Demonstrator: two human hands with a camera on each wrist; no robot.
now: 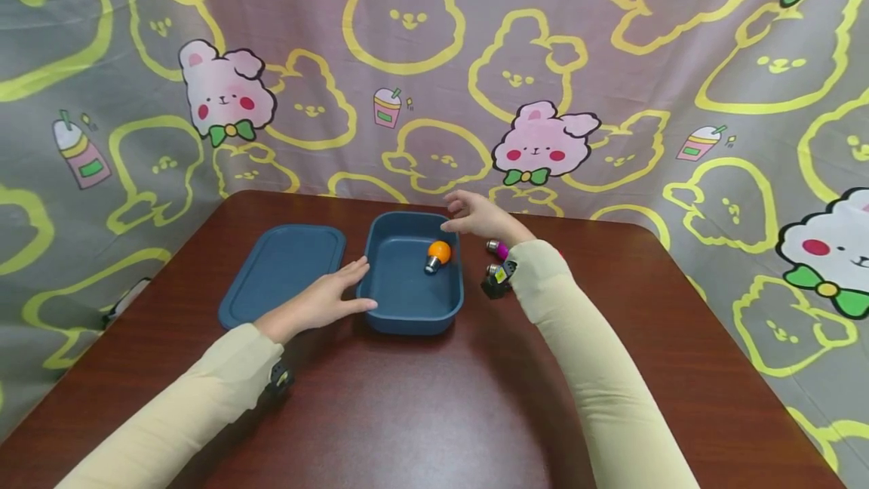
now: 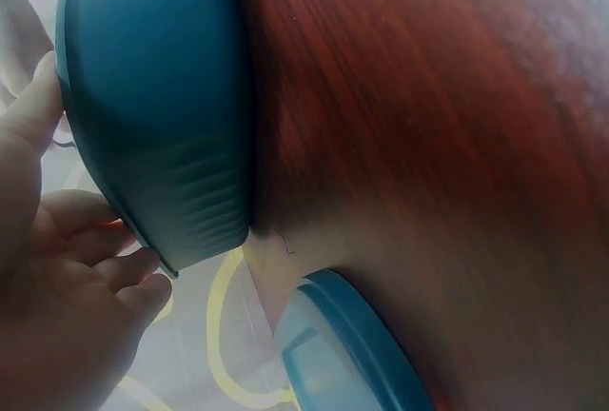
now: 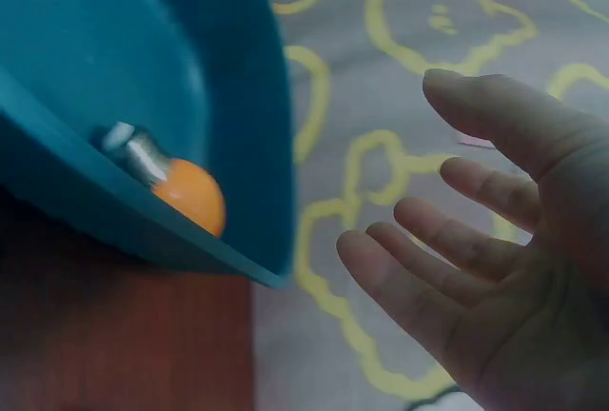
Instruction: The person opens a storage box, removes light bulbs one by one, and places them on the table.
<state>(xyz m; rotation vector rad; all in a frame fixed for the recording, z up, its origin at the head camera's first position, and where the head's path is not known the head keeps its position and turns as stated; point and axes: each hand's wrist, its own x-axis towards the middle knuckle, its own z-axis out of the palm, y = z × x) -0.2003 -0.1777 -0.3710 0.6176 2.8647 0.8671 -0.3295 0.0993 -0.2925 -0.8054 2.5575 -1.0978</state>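
A dark blue rectangular box (image 1: 400, 281) stands on the table with its top uncovered. Inside it, by the right wall, lies an orange light bulb (image 1: 440, 250) with a silver screw base. My left hand (image 1: 324, 302) touches the box's left rim with its fingers extended, and the left wrist view shows the thumb and fingertips (image 2: 138, 268) along that rim. Above the far right corner of the box is my right hand (image 1: 478, 216), its fingers loosely bent. In the right wrist view that hand (image 3: 504, 259) holds nothing and is apart from the box.
To the left of the box a blue lid (image 1: 285, 270) lies flat on the table. Right of the box, partly behind my right wrist, are a purple bulb (image 1: 501, 249) and another silver bulb base. A patterned curtain (image 1: 421, 96) hangs behind the table's back edge.
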